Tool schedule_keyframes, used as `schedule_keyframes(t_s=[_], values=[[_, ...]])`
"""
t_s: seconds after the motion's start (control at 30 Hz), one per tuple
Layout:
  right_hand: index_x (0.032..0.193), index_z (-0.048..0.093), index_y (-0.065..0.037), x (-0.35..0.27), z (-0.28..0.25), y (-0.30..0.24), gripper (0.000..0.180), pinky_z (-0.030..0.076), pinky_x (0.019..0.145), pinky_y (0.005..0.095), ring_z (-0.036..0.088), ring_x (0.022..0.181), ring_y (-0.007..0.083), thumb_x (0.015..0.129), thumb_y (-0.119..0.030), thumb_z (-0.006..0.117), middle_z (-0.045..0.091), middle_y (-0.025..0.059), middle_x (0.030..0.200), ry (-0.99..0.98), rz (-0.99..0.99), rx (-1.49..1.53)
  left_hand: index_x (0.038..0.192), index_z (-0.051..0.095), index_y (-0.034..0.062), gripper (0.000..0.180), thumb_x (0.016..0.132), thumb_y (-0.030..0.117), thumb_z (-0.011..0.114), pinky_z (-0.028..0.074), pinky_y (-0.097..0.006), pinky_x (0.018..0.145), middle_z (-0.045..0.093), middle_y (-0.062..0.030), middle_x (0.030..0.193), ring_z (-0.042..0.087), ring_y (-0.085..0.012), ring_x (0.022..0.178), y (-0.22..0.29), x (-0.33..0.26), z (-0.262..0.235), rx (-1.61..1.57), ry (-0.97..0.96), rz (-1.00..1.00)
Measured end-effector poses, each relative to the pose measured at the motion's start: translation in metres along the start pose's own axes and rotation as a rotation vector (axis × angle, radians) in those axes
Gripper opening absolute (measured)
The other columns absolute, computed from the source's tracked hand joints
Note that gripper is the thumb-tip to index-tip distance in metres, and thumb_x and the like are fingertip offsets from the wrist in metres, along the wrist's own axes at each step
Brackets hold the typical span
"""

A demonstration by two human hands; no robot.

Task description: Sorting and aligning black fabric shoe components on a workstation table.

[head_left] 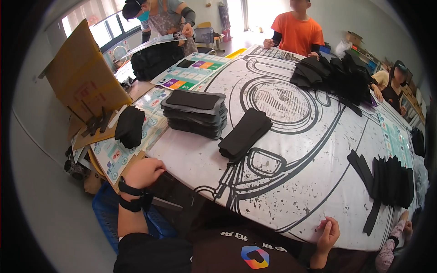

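Note:
My left hand point(146, 172) is at the table's near left edge, a dark band round its wrist. Its fingers are curled in and nothing shows in them. By the near edge farther right, my right hand point(328, 231) is raised with loosely bent fingers, somewhat apart, and holds nothing I can see. Beyond the left hand stands a stack of flat black and grey pieces with rounded corners point(195, 113). To the right of that stack lies a bundle of black folded cloth pieces, sock-like in shape point(246, 134). Both rest on a white table cover point(314, 182) printed with black car-like line drawing.
A black bundle point(129, 126) lies beside an open cardboard box point(84, 75) at left. Printed sheets point(193, 70) lie farther back. Black pieces are heaped at the far right point(334, 77) and lined up at the near right point(391, 182). A blue crate point(107, 218) stands below. Other people surround the table.

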State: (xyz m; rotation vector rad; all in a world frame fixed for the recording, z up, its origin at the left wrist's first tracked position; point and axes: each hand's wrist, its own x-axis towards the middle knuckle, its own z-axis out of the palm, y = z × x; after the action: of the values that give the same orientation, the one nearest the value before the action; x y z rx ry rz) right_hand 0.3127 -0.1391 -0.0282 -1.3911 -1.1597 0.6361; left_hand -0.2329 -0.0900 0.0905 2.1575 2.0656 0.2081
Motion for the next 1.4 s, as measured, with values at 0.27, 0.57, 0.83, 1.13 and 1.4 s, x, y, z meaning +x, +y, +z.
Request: schedule_keyframes(t_s=[0.27, 0.57, 0.83, 1.13, 1.4], values=[[0.097, 0.058, 0.004, 0.0, 0.001, -0.001, 0.018, 0.044, 0.061, 0.023, 0.052, 0.063, 0.0109, 0.091, -0.008, 0.045, 0.059, 0.0082, 0.077, 0.006, -0.022, 0.008, 0.09, 0.062, 0.0056, 0.012, 0.079, 0.01, 0.059, 0.046, -0.035, 0.073, 0.059, -0.0105, 0.086, 0.058, -0.0286, 0.081, 0.083, 0.028, 0.03, -0.269, 0.131, 0.372], [0.096, 0.058, 0.005, -0.002, 0.002, -0.003, 0.019, 0.044, 0.061, 0.023, 0.052, 0.064, 0.0108, 0.091, -0.008, 0.044, 0.059, 0.0083, 0.076, 0.022, -0.026, -0.003, 0.093, 0.062, 0.0057, 0.012, 0.082, 0.01, 0.059, 0.046, -0.034, 0.069, 0.061, -0.0089, 0.083, 0.058, -0.0266, 0.079, 0.158, 0.041, 0.091, -0.635, -0.06, 0.73], [0.096, 0.058, 0.005, 0.0, 0.002, -0.004, 0.019, 0.044, 0.061, 0.0238, 0.053, 0.064, 0.0115, 0.091, -0.008, 0.044, 0.059, 0.0086, 0.076, 0.032, -0.031, -0.011, 0.099, 0.059, 0.0038, 0.016, 0.085, 0.006, 0.053, 0.045, -0.028, 0.069, 0.057, -0.0072, 0.086, 0.056, -0.0181, 0.077, 0.178, 0.04, 0.123, -0.965, -0.213, 0.582], [0.095, 0.058, 0.004, 0.005, 0.001, -0.001, 0.02, 0.045, 0.06, 0.0243, 0.052, 0.064, 0.0121, 0.092, -0.01, 0.044, 0.058, 0.0089, 0.075, 0.053, 0.037, 0.157, 0.095, 0.057, -0.0002, 0.022, 0.081, -0.009, 0.042, 0.044, -0.024, 0.076, 0.055, -0.0068, 0.091, 0.055, -0.0137, 0.083, 0.169, 0.041, 0.145, -1.403, -0.296, 0.409], [0.1, 0.058, 0.003, 0.0, -0.001, 0.002, 0.02, 0.044, 0.059, 0.0253, 0.052, 0.064, 0.0115, 0.09, -0.009, 0.045, 0.058, 0.0074, 0.073, 0.014, -0.018, 0.089, 0.093, 0.056, 0.0002, 0.016, 0.082, -0.01, 0.049, 0.045, -0.025, 0.077, 0.054, -0.0077, 0.092, 0.057, -0.0142, 0.086, 0.167, 0.035, 0.15, -1.351, -0.222, 0.523]])
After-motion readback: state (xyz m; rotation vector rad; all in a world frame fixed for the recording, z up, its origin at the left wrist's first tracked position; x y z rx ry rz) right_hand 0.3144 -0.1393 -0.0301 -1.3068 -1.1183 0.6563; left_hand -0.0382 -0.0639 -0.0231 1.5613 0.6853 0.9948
